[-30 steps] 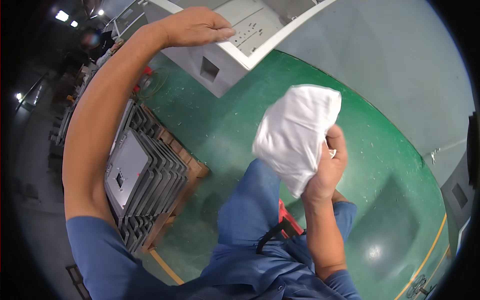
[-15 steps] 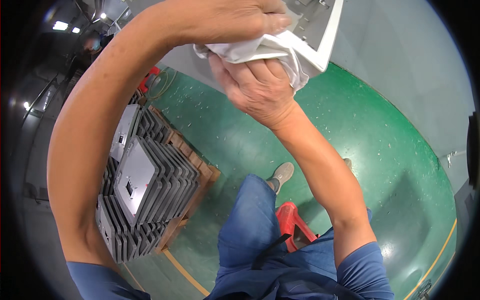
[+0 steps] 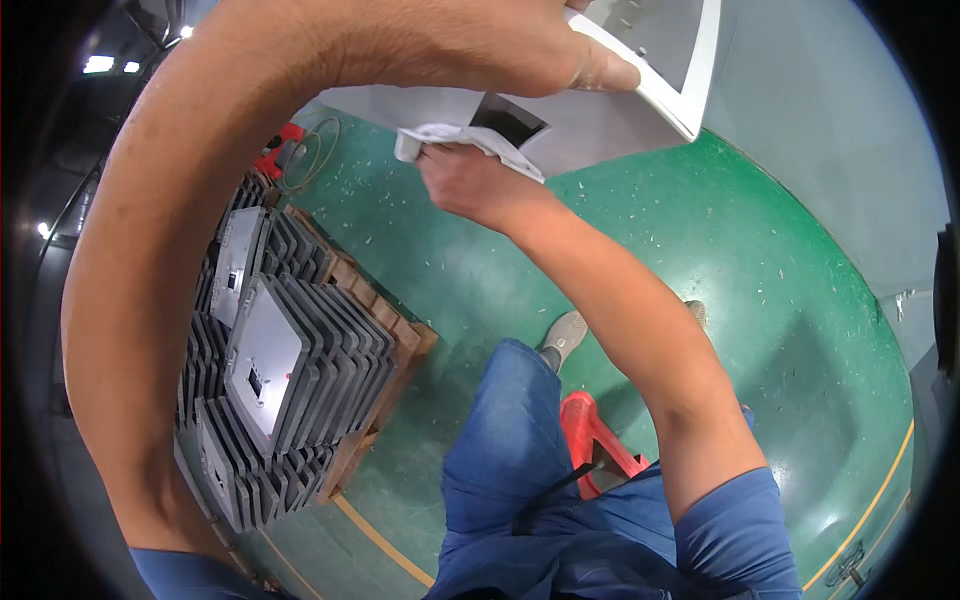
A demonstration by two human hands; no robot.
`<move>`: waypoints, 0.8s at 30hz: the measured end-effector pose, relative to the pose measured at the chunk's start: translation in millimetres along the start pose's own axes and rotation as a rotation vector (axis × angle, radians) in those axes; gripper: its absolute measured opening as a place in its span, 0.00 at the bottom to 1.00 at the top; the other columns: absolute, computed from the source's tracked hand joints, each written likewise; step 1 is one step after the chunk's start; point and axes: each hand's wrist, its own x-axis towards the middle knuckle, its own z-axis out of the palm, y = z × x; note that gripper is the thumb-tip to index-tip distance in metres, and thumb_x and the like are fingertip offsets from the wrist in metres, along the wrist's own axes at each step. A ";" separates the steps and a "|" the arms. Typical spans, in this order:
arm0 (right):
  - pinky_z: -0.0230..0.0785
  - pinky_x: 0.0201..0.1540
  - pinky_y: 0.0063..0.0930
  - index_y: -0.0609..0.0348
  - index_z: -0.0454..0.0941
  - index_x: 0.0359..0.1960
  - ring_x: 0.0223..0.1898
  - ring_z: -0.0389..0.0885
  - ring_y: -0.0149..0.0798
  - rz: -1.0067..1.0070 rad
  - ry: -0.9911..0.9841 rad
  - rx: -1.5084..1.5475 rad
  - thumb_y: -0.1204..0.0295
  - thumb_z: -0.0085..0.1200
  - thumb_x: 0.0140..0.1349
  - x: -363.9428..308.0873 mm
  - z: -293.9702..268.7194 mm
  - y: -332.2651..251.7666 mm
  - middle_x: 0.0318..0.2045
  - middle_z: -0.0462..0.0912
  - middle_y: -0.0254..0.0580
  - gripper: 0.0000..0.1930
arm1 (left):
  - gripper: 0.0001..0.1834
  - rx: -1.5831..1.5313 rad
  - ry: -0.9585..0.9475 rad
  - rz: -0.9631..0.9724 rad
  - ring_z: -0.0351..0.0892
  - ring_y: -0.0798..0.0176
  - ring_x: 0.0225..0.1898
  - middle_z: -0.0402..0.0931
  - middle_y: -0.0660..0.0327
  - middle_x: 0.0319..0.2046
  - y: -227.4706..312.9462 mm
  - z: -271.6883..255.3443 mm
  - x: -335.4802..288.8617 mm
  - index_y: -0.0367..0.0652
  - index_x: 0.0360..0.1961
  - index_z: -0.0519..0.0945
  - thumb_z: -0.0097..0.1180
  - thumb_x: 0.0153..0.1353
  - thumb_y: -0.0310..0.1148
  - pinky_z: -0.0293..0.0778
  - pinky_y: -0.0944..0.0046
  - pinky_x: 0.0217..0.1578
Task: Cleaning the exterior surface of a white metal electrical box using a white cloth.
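At the top of the view my left hand (image 3: 535,50) grips the rim of a light grey metal panel (image 3: 610,130), its thumb over the white raised edge and its other fingers hidden. The panel is tilted up, and part of it runs out of view. A dark rectangular opening (image 3: 510,122) shows in its near face. Below that opening, my right hand (image 3: 475,185) is closed on a white cloth (image 3: 445,133), which lies against or just beside the panel's near face; I cannot tell whether they touch.
Stacks of similar grey panels (image 3: 270,360) stand on a wooden pallet (image 3: 400,345) at the left. A red stool (image 3: 590,430) is beneath me. Behind the pallet, a red object (image 3: 278,150) lies near a hose loop. A grey wall (image 3: 830,130) rises at the right.
The panel has tilted, bringing its near face and dark opening into view. My right hand has moved left and down with the cloth; my left hand has shifted onto the rim, off the cloth.
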 end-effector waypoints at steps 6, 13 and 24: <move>0.66 0.39 0.25 0.49 0.83 0.24 0.37 0.74 0.34 -0.162 -0.442 -0.214 0.70 0.55 0.49 -54.0 -1.0 7.1 0.23 0.75 0.27 0.04 | 0.24 -0.036 0.059 0.049 0.79 0.46 0.30 0.79 0.42 0.26 2.6 -2.8 -12.6 0.27 0.35 0.81 0.52 0.62 0.44 0.73 0.54 0.34; 0.69 0.38 0.31 0.47 0.82 0.21 0.33 0.76 0.37 -0.478 -0.993 -0.360 0.69 0.58 0.47 -82.5 -36.8 37.8 0.22 0.77 0.27 0.02 | 0.25 -0.076 0.094 -0.029 0.81 0.48 0.32 0.80 0.42 0.28 21.3 -9.7 0.1 0.27 0.36 0.82 0.56 0.59 0.45 0.73 0.55 0.35; 0.74 0.49 0.29 0.68 0.73 0.54 0.46 0.80 0.36 1.510 0.680 1.479 0.78 0.54 0.64 -158.4 -226.0 19.1 0.46 0.81 0.45 0.17 | 0.28 0.064 0.263 0.145 0.81 0.44 0.40 0.82 0.43 0.36 -15.9 -1.6 9.4 0.32 0.38 0.83 0.57 0.54 0.52 0.75 0.53 0.43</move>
